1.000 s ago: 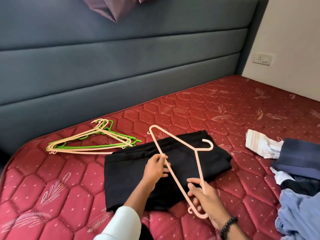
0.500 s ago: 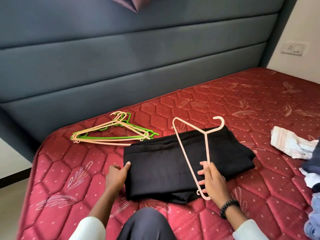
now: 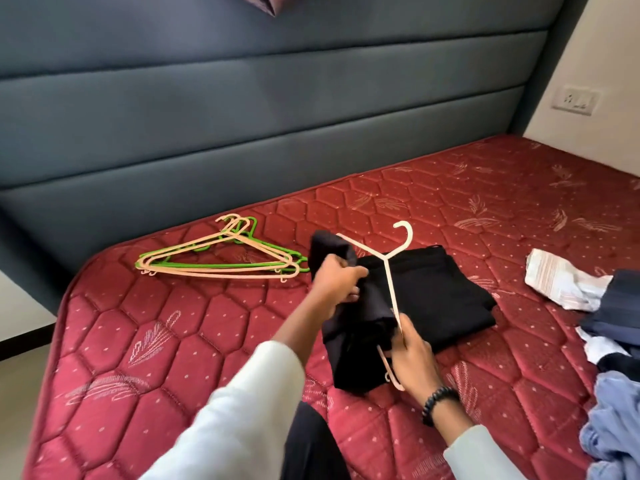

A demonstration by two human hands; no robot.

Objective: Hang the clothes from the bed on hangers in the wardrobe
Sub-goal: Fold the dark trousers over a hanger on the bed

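Note:
Folded black trousers [image 3: 433, 296] lie on the red quilted mattress [image 3: 156, 341]. My left hand [image 3: 337, 282] grips the left end of the trousers and has it lifted and bunched, part of it passing through a cream plastic hanger [image 3: 389, 282]. My right hand [image 3: 412, 358] pinches the hanger's lower corner, holding it upright over the trousers with its hook pointing away from me. The hanger's lower bar is hidden by the cloth.
A pile of cream and green hangers [image 3: 221, 258] lies to the left on the mattress. More clothes sit at the right: a striped white piece [image 3: 561, 284], dark blue folded cloth [image 3: 620, 303], a light blue garment [image 3: 613, 420]. A grey padded headboard [image 3: 242, 116] stands behind.
My left hand has gone from lying at the trousers' left edge to gripping and lifting that end through the hanger. My right hand tilted the hanger more upright.

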